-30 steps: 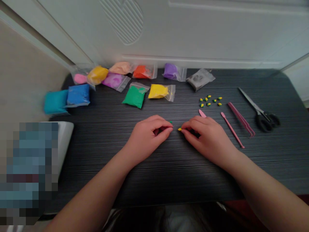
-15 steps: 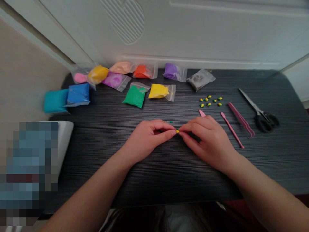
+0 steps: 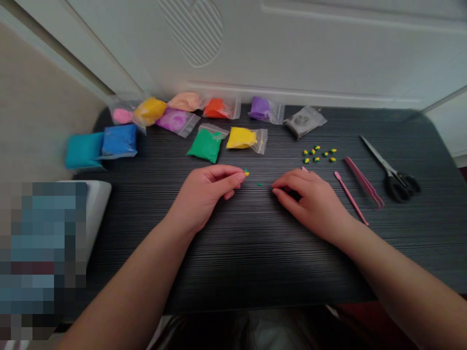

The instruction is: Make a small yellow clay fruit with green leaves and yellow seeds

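Between the thumb and index finger of my left hand, a tiny yellow-and-green clay piece is pinched. My right hand rests over the table to the right, its thumb and index tips slightly apart with nothing visible between them. A small green clay bit lies on the table between the two hands. Under the right hand's knuckles, a pink tool is mostly hidden. Several small yellow-and-green clay pieces sit grouped beyond that hand.
A pink modelling tool, pink tweezers and black-handled scissors lie at the right. Bags of coloured clay, including green, yellow and blue, line the back and left. A white panel stands behind the table.
My hands have come apart. The left moved left and away from me with the clay piece, which now shows green beside the yellow; the right let go of it.
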A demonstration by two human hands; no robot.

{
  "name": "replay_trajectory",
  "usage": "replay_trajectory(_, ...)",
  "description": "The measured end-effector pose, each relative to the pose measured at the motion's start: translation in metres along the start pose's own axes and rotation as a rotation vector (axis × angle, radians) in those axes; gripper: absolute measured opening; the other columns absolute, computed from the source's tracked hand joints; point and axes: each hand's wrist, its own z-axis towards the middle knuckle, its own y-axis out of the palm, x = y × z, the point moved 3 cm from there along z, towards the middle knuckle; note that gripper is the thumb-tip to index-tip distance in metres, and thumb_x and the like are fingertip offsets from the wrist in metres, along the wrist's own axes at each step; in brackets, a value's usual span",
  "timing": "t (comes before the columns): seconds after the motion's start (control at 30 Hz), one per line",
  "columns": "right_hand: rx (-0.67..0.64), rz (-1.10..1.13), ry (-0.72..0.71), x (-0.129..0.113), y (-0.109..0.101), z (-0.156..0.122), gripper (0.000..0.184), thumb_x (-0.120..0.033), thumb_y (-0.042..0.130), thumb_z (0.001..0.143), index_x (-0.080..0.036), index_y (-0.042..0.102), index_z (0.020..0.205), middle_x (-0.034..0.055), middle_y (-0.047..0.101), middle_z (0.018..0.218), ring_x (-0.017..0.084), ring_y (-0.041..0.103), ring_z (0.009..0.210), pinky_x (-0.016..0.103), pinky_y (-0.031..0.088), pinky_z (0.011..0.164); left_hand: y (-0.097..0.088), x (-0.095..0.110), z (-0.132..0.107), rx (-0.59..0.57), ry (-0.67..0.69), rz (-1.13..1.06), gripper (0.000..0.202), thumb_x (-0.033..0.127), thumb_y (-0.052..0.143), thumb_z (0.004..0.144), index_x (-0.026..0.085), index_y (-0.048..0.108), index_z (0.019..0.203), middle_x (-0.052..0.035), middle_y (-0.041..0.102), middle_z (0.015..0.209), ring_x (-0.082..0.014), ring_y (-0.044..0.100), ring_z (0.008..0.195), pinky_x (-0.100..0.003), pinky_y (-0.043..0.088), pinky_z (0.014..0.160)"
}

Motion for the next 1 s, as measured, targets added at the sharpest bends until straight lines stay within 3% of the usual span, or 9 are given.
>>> replay_trajectory(0.37, -0.116, -0.114, -0.027, -0.006, 0.009, 0.027, 0.022, -0.024, 0.045, 0.086, -0.02, 0.063, 0.096, 0.0038, 0.063, 0.09, 0.016, 0.058, 0.083, 0.029, 0.042, 0.075, 0.001, 0.0, 0.002, 0.004, 0.017, -0.122, 0.016, 0.028, 0.069, 0.066, 0.016, 0.069, 0.076, -0.0006, 0.06, 0.064, -0.0074, 0.047, 0.054, -0.022, 0.035, 0.051)
replay_trajectory(0.77, -0.111, -0.113, -0.059, -0.006, 0.01, 0.025, 0.022, -0.024, 0.045, 0.086, -0.021, 0.063, 0.099, 0.0035, 0.063, 0.091, 0.016, 0.057, 0.083, 0.029, 0.041, 0.075, 0.0, -0.001, 0.002, -0.004, -0.004, -0.16, 0.018, 0.029, 0.07, 0.064, 0.016, 0.069, 0.077, -0.0003, 0.06, 0.065, -0.0077, 0.048, 0.055, -0.022, 0.035, 0.053)
replay_trajectory(1.0, -0.09, -0.059, -0.049, -0.005, 0.009, 0.023, 0.017, -0.022, 0.048, 0.083, -0.019, 0.064, 0.089, 0.0034, 0.062, 0.087, 0.015, 0.056, 0.08, 0.028, 0.041, 0.072, 0.0, -0.001, 0.002, -0.007, -0.006, -0.165, 0.018, 0.029, 0.07, 0.064, 0.017, 0.069, 0.078, -0.0003, 0.06, 0.067, -0.0073, 0.048, 0.056, -0.021, 0.036, 0.053)
